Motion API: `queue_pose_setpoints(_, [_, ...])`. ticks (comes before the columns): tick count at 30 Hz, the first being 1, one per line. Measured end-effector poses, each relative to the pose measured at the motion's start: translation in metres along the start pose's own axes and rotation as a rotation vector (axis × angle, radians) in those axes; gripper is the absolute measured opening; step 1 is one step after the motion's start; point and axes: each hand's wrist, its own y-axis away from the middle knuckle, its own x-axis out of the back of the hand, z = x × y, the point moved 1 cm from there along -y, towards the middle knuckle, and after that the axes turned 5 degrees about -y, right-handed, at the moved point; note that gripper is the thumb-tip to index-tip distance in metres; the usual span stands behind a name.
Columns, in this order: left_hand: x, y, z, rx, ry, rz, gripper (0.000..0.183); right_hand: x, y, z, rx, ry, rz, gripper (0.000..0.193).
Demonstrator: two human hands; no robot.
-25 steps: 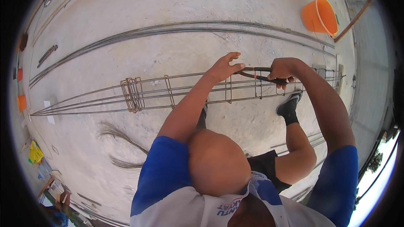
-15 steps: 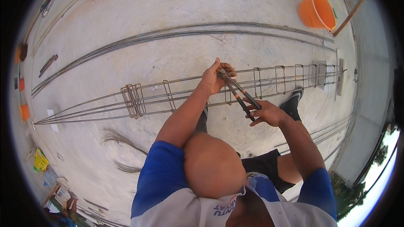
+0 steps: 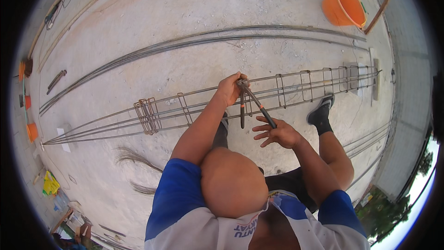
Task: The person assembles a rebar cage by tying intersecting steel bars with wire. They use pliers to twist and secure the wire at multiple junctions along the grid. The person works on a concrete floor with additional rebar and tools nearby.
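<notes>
A long rebar cage [image 3: 203,107] of straight bars and square stirrups runs across the floor before me. My left hand [image 3: 230,90] is closed at its far top bar, beside the jaws of a pair of end-cutting pincers [image 3: 252,95]; what its fingers pinch is hidden. The pincers have black handles with orange bands, and the handles are spread apart. My right hand [image 3: 282,134] holds the right handle against its thumb and palm, other fingers stretched out. The left handle hangs free of that hand. Several stirrups [image 3: 147,115] are bunched toward the cage's left part.
Loose long bars [image 3: 185,38] lie beyond the cage. An orange bucket [image 3: 344,5] stands at far right. Bundles of thin tie wire [image 3: 136,157] lie at near left. My foot [image 3: 320,109] is beside the cage; more bars [image 3: 370,139] lie at right.
The pincers' handles have opened wide, the left one swinging away from my right hand. The right hand's fingers have spread and moved slightly left. My left hand stays at the bar.
</notes>
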Motion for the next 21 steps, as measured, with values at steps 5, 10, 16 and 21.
queue_pose_setpoints(5, [0.006, 0.001, 0.003, 0.049, 0.091, -0.144, 0.031, -0.001, 0.003, -0.004, 0.018, 0.027, -0.017, 0.069])
queue_pose_setpoints(10, [0.015, -0.002, 0.004, -0.027, 0.112, 0.209, 0.031, 0.039, 0.004, 0.008, 0.113, -0.091, 0.053, 0.062])
queue_pose_setpoints(16, [-0.006, 0.012, 0.023, 0.015, -0.037, 0.075, 0.045, 0.076, 0.007, 0.003, 0.063, 1.297, 0.689, 0.05])
queue_pose_setpoints(21, [-0.075, 0.045, 0.027, 0.107, -0.466, -0.176, 0.051, 0.009, -0.02, -0.028, 0.401, -0.179, 0.587, 0.05])
